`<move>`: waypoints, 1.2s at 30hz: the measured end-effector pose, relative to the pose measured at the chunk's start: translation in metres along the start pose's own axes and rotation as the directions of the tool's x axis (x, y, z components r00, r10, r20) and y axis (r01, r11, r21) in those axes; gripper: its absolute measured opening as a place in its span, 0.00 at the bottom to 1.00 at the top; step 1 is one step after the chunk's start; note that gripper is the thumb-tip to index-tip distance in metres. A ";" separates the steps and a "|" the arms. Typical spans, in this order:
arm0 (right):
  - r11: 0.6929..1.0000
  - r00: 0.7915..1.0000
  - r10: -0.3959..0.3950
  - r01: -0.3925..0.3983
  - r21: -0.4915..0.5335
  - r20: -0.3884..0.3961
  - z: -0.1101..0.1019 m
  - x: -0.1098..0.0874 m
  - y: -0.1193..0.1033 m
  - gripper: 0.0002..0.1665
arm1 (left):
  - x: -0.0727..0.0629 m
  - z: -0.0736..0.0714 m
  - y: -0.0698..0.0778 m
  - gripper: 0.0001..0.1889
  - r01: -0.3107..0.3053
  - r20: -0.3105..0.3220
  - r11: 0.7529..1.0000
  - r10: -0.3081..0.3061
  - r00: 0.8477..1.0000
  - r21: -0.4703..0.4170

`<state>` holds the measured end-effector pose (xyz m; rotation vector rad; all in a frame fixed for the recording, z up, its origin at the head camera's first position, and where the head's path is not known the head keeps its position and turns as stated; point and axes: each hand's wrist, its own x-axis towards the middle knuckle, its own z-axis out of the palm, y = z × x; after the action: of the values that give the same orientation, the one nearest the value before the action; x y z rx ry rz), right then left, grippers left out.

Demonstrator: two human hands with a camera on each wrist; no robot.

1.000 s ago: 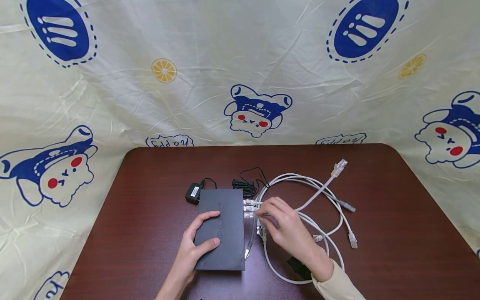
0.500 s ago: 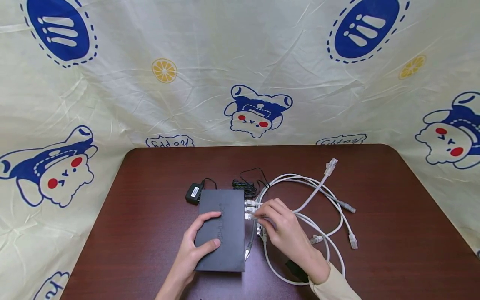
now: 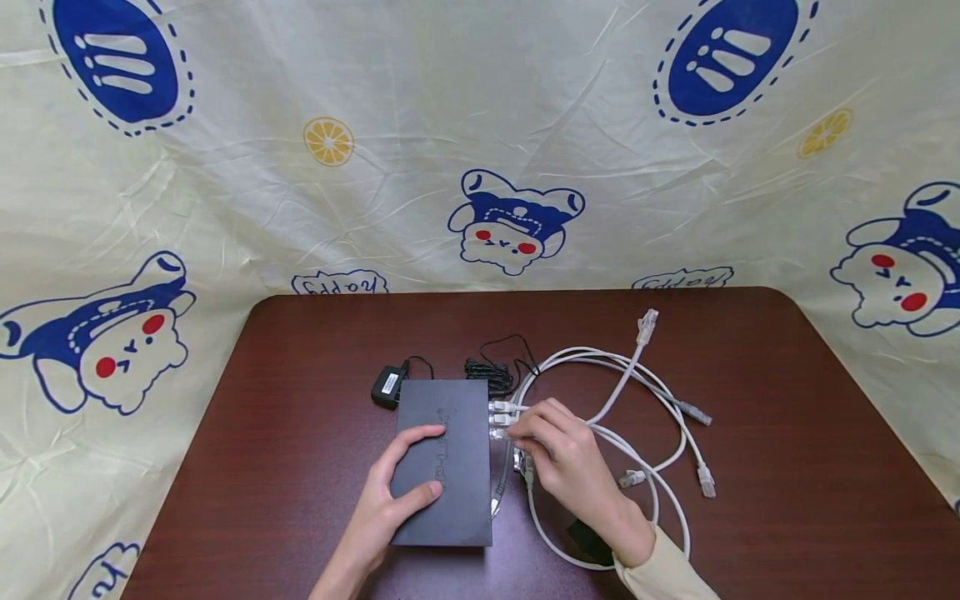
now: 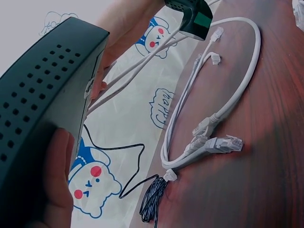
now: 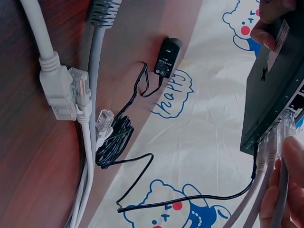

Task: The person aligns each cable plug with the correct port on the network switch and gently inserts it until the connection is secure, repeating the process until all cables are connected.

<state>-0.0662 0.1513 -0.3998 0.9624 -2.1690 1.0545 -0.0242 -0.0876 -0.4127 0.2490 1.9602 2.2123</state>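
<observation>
My left hand (image 3: 378, 504) grips a dark grey network switch (image 3: 465, 508), with thumb and a finger over its top. It is held up off the table, ports toward the right. Two network cable plugs (image 3: 501, 412) sit side by side in its ports. Beside them, thumb and fingers of my right hand (image 3: 573, 467) pinch a third clear plug (image 5: 287, 124), its tip at a port. Its grey cable runs down past the fingers in the right wrist view. A thin black power cord (image 5: 199, 196) also reaches the switch. In the head view, my right fingers partly hide the third plug.
Coiled light grey network cables (image 3: 600, 354) with several loose plugs lie right of the switch. A black power adapter (image 3: 387, 387) and bundled black cord (image 3: 491, 377) lie behind it. Under my right forearm is a black object (image 3: 588, 543). A printed cloth (image 3: 420, 208) hangs behind the table.
The raised free cable end at the right has swung left and slightly up. The switch has shifted slightly toward me. Both hands keep their grip, almost in place.
</observation>
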 end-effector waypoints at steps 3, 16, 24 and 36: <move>1.000 1.000 -0.012 0.012 0.003 -0.015 0.002 0.000 -0.001 0.15 | -0.001 -0.001 0.000 0.28 -0.016 0.011 1.000 0.016 1.000 0.023; 0.999 0.996 -0.042 0.042 0.001 -0.076 0.008 -0.001 -0.003 0.14 | 0.000 -0.003 0.003 0.27 0.009 0.025 0.995 -0.012 1.000 0.098; 0.999 1.000 -0.015 0.016 0.042 -0.024 0.005 -0.001 -0.002 0.15 | -0.002 -0.001 -0.001 0.26 0.041 0.000 0.998 -0.042 0.999 -0.043; 0.997 0.997 0.059 -0.061 0.041 0.047 -0.005 -0.001 0.001 0.15 | 0.001 0.002 -0.002 0.26 0.009 -0.059 0.997 -0.013 0.998 -0.076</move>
<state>-0.0656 0.1556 -0.3981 0.9542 -2.2338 1.1215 -0.0244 -0.0857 -0.4147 0.1636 1.8975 2.3065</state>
